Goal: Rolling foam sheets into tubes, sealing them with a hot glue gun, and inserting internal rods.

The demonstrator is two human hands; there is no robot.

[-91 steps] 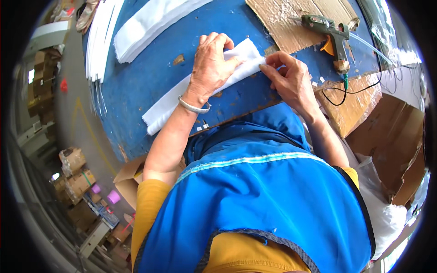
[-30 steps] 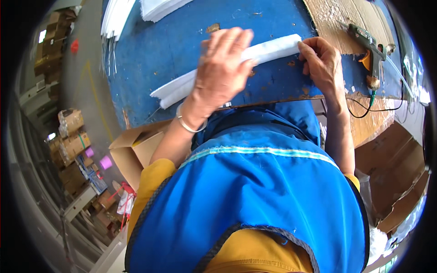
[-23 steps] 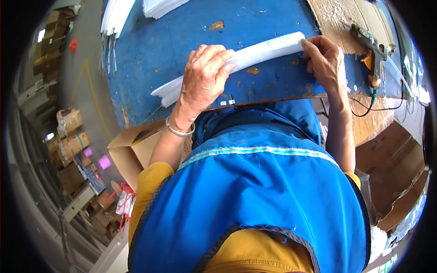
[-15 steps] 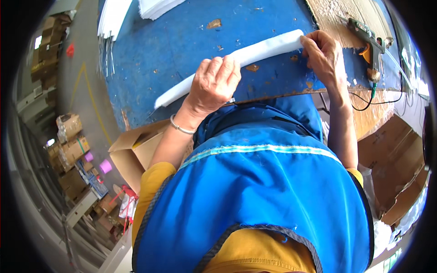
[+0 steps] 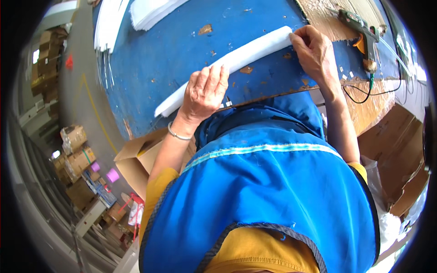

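A long white strip of soft, folded or rolled material (image 5: 255, 51) lies slantwise across the blue worktable (image 5: 164, 50). My left hand (image 5: 204, 93) rests on its lower left half, fingers curled over it and pressed together. The strip's far right end is pinched between thumb and forefinger of my right hand (image 5: 314, 54), with the other fingers bent. A silver bangle (image 5: 178, 132) circles my left wrist. What lies under the left palm is hidden.
A glue gun (image 5: 364, 36) with an orange trigger and cord lies at right by a cardboard sheet (image 5: 318, 16). White sheets (image 5: 154, 11) and wire-ended white strips (image 5: 109, 25) lie at the far left. An open carton (image 5: 136, 159) stands below the table's left edge.
The whole view has turned slightly. Both hands and the strip's right end appear a little further left, and my grip on the strip looks much the same.
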